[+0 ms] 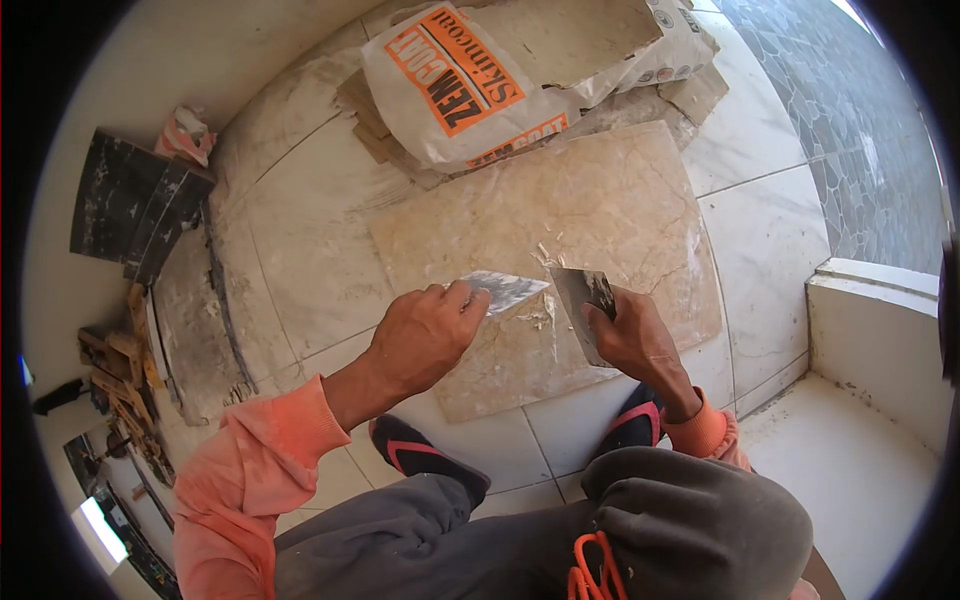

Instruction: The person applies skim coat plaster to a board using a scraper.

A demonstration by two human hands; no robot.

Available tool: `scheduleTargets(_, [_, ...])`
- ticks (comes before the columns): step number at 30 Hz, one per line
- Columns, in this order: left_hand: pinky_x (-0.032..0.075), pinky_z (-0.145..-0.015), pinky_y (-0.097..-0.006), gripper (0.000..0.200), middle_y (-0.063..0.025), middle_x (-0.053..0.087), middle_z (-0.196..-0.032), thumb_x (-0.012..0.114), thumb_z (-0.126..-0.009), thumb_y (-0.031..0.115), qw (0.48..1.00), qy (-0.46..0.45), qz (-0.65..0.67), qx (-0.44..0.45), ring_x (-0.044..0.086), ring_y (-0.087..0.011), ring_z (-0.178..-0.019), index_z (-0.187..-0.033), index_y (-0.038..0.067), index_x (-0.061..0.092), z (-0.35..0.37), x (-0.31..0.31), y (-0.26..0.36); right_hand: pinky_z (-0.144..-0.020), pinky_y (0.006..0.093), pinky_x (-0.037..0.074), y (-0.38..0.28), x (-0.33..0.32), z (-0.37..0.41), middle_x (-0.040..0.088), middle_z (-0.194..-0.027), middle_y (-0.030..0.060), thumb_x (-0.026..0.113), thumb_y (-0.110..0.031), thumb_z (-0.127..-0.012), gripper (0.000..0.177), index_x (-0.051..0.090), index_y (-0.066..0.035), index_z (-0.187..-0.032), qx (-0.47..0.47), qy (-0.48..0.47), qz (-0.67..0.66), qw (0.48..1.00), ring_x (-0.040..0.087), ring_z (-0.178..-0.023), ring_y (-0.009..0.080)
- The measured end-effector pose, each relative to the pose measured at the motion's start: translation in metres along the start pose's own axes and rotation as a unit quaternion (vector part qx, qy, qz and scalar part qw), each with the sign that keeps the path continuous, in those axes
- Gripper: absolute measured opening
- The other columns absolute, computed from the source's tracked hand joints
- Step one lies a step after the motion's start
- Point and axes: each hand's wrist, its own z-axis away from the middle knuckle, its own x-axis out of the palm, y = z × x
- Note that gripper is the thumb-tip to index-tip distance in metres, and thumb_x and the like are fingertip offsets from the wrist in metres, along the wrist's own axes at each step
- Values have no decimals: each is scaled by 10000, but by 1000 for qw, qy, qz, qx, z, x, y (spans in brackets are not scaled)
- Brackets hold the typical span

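Observation:
My left hand is closed around a pointed trowel, whose metal blade is smeared with whitish paste and points right. Its handle is hidden by my fingers. Opposite it, my right hand grips a flat rectangular scraper, dark with residue near my thumb. The two blades come close together, tip to edge, over a beige stone-look board on the floor. Bits of white paste show on the board close to the blades.
A torn Skimcoat bag lies on cardboard beyond the board. Black panels and wood scraps lean at the left. White floor tiles surround the board; a low white ledge stands at right. My shoes are at its near edge.

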Motion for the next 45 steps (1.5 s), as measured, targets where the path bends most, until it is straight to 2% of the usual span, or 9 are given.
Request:
scheduleTargets(2, [461,-549,-312,303,-68,542,-809,623,-809,109,987,41,-123,94,561,-214,-612,-1094,12,649,1,22,-2,-638,477,438,1,6,0,567,-754,276,560,-126,-871,175,560,46,-837,-32,-4,3,999,562,-726,477])
scheduleTargets(5, [454,-550,-290,329,-68,572,-896,617,-785,121,978,26,-132,160,542,-186,-583,-1094,10,646,5,49,-5,-656,481,460,10,17,1,589,-801,248,557,-72,-858,98,582,22,-872,-107,18,52,993,576,-749,455])
scheduleTargets(8, [471,-525,-286,215,-74,541,-844,603,-778,119,979,3,-133,152,570,-159,-567,-965,20,638,11,61,-4,-676,469,497,19,32,3,617,-838,191,558,-24,-829,116,612,-5,-929,-192,51,94,975,608,-790,400])
scheduleTargets(15, [557,-612,-384,246,-105,533,-1081,617,-823,53,993,11,111,-30,663,-278,-697,-1067,32,591,15,65,-2,-705,429,528,21,61,10,637,-923,139,583,16,-735,308,620,6,-1041,-276,-19,173,945,614,-871,328])
scheduleTargets(20, [564,-597,-384,266,-97,528,-1108,620,-849,49,961,108,243,-71,660,-306,-767,-1113,33,589,14,74,-1,-701,427,527,25,69,16,608,-929,152,579,1,-748,334,590,38,-1079,-275,-43,200,940,601,-861,326])
scheduleTargets(26, [550,-566,-337,269,-57,606,-1011,649,-814,46,998,2,55,29,663,-243,-695,-1082,66,638,18,67,-6,-708,427,531,23,74,23,600,-955,168,585,-27,-766,323,572,68,-1074,-259,-47,248,932,597,-896,327])
scheduleTargets(31, [543,-515,-332,229,-72,569,-948,610,-805,60,996,26,51,64,662,-225,-649,-1034,48,622,11,68,-7,-723,429,538,36,79,3,604,-964,174,599,-37,-763,279,571,61,-1023,-220,-75,290,928,600,-915,337])
scheduleTargets(38, [535,-501,-337,158,-53,572,-937,604,-817,69,997,17,40,67,662,-204,-642,-974,63,621,22,76,-7,-719,424,537,19,81,2,620,-936,168,587,-51,-780,215,579,33,-978,-283,-74,241,925,621,-892,321])
scheduleTargets(45, [524,-486,-339,96,-52,572,-936,610,-794,74,997,4,34,69,657,-207,-633,-889,64,604,23,76,-9,-719,414,537,5,87,-15,638,-936,168,573,-107,-837,180,610,26,-952,-259,-84,292,917,634,-894,322])
